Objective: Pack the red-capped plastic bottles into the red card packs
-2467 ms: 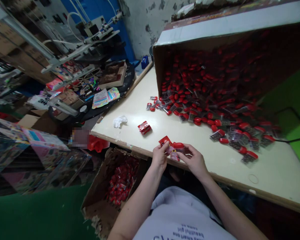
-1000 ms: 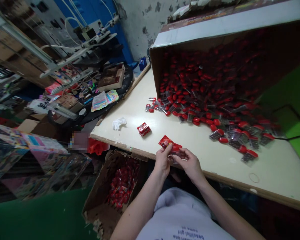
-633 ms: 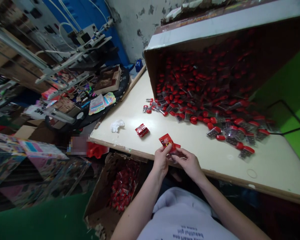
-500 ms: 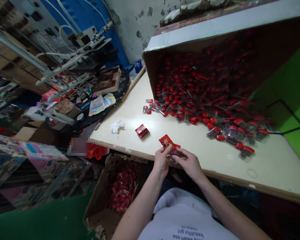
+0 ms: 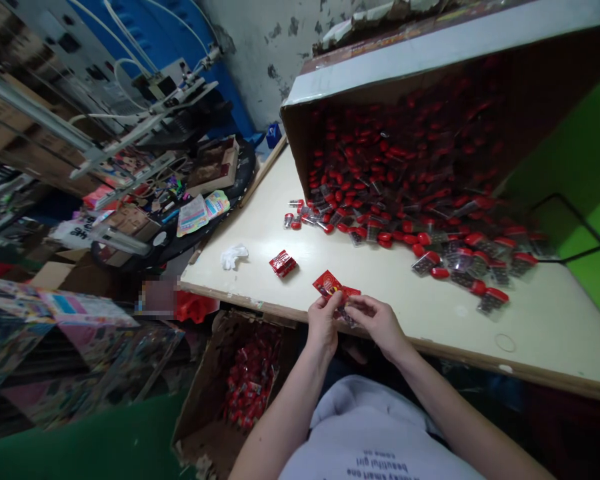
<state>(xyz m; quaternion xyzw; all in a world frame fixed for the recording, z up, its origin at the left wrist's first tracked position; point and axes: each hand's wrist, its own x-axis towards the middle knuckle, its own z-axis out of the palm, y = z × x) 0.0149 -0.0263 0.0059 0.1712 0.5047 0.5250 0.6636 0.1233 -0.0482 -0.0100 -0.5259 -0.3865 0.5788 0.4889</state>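
Note:
Just above the table's front edge my two hands meet. My left hand point(image 5: 324, 320) is closed in a pinch on a red printed card point(image 5: 327, 283). A small clear container with a red lid point(image 5: 350, 291) is between the hands, partly hidden by fingers. My right hand point(image 5: 377, 319) pinches that container, thumb and fingers together. To the left on the table lies a stack of red printed cards point(image 5: 283, 264). Many more red-lidded clear containers point(image 5: 425, 260) with dark contents spill out beyond my right hand.
A large cardboard box point(image 5: 300, 93) lies on its side, full of red-lidded containers. Crumpled white tissue point(image 5: 234, 257) and a rubber band point(image 5: 505, 343) are on the table point(image 5: 250, 230). Below the edge stands an open carton point(image 5: 195, 407) of red packets. A machine point(image 5: 145, 153) stands at left.
My hands stay together at nearly the same spot. The red card has tilted and shifted slightly left, and the right fingers have moved a little on the container. The view has shifted slightly.

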